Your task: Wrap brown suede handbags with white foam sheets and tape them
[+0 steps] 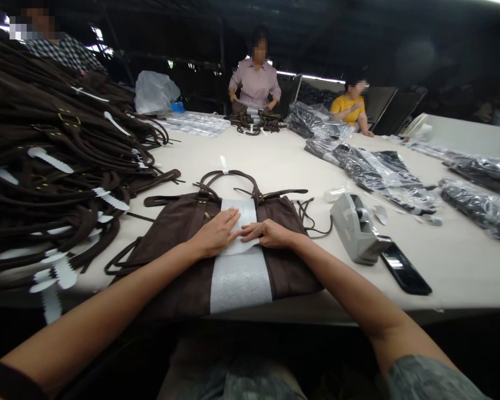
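A dark brown handbag (170,228) lies flat before me at the table's near edge, its looped handles pointing away. Around its middle runs a band of white foam wrap (241,280), with one end overlapping near the hands. My left hand (220,230) rests on the foam, fingers stretched out and pressing it down. From the right, my right hand (269,232) meets it, with fingers bent and closed at the overlapping end of the foam. A white tag (224,164) is looped on the handle.
A tall pile of brown bags (45,166) with white tags stands at left. To the right are a tape dispenser (354,228), a phone (406,266) and plastic-wrapped bags (383,172). Across the table, a person in a pink shirt (256,83) handles a bag; another wears yellow (345,110).
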Demonstrator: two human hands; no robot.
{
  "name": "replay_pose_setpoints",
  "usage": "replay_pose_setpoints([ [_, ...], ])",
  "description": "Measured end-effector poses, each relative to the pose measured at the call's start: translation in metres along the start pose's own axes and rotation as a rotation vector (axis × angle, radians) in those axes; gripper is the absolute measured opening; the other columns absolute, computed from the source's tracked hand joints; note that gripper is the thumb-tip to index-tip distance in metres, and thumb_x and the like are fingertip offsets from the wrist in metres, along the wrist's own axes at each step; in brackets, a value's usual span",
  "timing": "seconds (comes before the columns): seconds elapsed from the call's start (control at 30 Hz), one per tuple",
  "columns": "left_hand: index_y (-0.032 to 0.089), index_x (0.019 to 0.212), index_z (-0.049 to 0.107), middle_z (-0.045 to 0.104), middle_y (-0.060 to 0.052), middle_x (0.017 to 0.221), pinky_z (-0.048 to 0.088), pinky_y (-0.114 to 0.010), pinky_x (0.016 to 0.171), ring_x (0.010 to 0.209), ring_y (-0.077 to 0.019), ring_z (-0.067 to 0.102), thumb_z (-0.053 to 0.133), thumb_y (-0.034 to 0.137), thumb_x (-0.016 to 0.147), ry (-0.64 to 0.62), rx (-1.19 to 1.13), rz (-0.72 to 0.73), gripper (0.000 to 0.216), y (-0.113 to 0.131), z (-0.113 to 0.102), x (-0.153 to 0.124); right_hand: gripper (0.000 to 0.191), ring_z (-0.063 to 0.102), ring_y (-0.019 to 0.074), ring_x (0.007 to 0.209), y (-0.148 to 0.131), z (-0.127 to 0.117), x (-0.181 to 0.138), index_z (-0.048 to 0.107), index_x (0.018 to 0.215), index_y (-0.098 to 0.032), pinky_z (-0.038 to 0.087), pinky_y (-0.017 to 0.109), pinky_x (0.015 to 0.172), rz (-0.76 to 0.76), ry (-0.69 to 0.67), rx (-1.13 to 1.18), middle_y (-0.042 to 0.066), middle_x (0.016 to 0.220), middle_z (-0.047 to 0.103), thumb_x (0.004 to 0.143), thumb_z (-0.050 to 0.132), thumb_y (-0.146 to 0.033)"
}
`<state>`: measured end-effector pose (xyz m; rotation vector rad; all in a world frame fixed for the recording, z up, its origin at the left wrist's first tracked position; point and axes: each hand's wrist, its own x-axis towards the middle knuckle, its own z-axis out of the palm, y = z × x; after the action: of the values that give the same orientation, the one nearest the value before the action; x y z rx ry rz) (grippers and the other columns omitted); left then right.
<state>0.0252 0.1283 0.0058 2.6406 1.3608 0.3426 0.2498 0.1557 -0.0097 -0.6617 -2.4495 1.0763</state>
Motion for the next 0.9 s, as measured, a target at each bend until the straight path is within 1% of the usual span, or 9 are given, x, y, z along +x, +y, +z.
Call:
replay_pose_setpoints([
  [0.13,0.005,0.146,0.035,0.027,-0.016,0.157,0.013,-0.042,0.123,0.148,-0.0235,0.019,0.025,0.052,0.096,-0.099,0.028,0.006,0.07,-0.005,0.016,-0.006,0.028,0.053,0.0263,0.129,0.005,-0.005,-0.002,0.076,0.106,-0.018,0.035,0.039,0.114,0.013,-0.025,0.121,0.011,0.128,0.064,0.079,0.072,-0.025],
  [0.27,0.007,0.15,0.026,0.019,-0.014,0.16,0.012,-0.045,0.123,0.15,-0.0235,0.012,0.015,0.058,0.096,-0.175,0.038,-0.049,0.075,-0.002,0.015,-0.006,0.031,0.053,0.0282,0.129,0.006,-0.008,-0.003,0.078,0.1,-0.018,0.034,0.04,0.114,0.029,-0.035,0.214,0.012,0.127,0.065,0.076,0.077,-0.036],
  [0.43,0.004,0.15,0.024,0.02,-0.02,0.157,0.026,-0.057,0.116,0.148,-0.0319,0.017,0.011,0.058,0.096,-0.214,0.076,-0.163,0.078,0.02,0.016,-0.002,0.024,0.053,0.0271,0.129,0.004,-0.008,-0.003,0.079,0.098,-0.017,0.035,0.037,0.113,0.036,-0.032,0.216,0.01,0.124,0.067,0.074,0.074,-0.02],
  [0.5,-0.001,0.149,0.025,0.02,-0.024,0.156,0.021,-0.061,0.116,0.148,-0.0354,0.015,0.013,0.053,0.098,-0.178,0.112,-0.198,0.075,0.031,0.021,-0.003,0.027,0.051,0.0261,0.13,0.003,-0.008,-0.002,0.078,0.099,-0.018,0.034,0.037,0.114,0.027,-0.039,0.174,0.008,0.125,0.067,0.074,0.069,-0.012],
  [0.57,-0.004,0.148,0.025,0.02,-0.025,0.156,0.012,-0.061,0.119,0.148,-0.0355,0.013,0.015,0.047,0.099,-0.108,0.167,-0.208,0.072,0.038,0.028,-0.007,0.035,0.048,0.0245,0.133,0.0,-0.007,-0.003,0.077,0.102,-0.018,0.03,0.037,0.117,0.017,-0.041,0.103,0.007,0.128,0.065,0.073,0.064,-0.004],
  [0.63,-0.006,0.147,0.027,0.021,-0.025,0.156,0.008,-0.056,0.121,0.149,-0.0334,0.013,0.016,0.046,0.099,-0.034,0.235,-0.186,0.071,0.039,0.034,-0.011,0.043,0.045,0.0225,0.136,-0.006,-0.005,-0.006,0.076,0.107,-0.018,0.025,0.037,0.12,0.026,-0.041,0.007,0.007,0.132,0.062,0.073,0.059,0.001],
  [0.73,-0.004,0.145,0.032,0.025,-0.023,0.155,0.017,-0.048,0.122,0.148,-0.0306,0.018,0.017,0.05,0.099,0.031,0.299,-0.098,0.074,0.033,0.041,-0.013,0.054,0.037,0.0207,0.141,-0.022,0.004,-0.018,0.069,0.122,-0.02,0.023,0.038,0.121,0.074,-0.051,-0.152,0.005,0.144,0.051,0.078,0.051,0.005],
  [0.8,-0.001,0.146,0.033,0.027,-0.02,0.155,0.021,-0.046,0.121,0.147,-0.0285,0.021,0.017,0.051,0.098,0.048,0.292,0.001,0.073,0.026,0.043,-0.013,0.054,0.032,0.0208,0.144,-0.036,0.014,-0.03,0.06,0.133,-0.02,0.022,0.04,0.121,0.135,-0.034,-0.259,0.006,0.15,0.043,0.085,0.048,0.001],
  [0.9,0.004,0.145,0.038,0.031,-0.016,0.154,0.026,-0.046,0.12,0.146,-0.0265,0.027,0.018,0.051,0.098,0.089,0.273,0.162,0.07,0.015,0.047,-0.013,0.045,0.03,0.0221,0.145,-0.052,0.033,-0.044,0.05,0.141,-0.011,0.022,0.04,0.121,0.206,0.033,-0.388,0.013,0.152,0.039,0.095,0.047,-0.013],
])
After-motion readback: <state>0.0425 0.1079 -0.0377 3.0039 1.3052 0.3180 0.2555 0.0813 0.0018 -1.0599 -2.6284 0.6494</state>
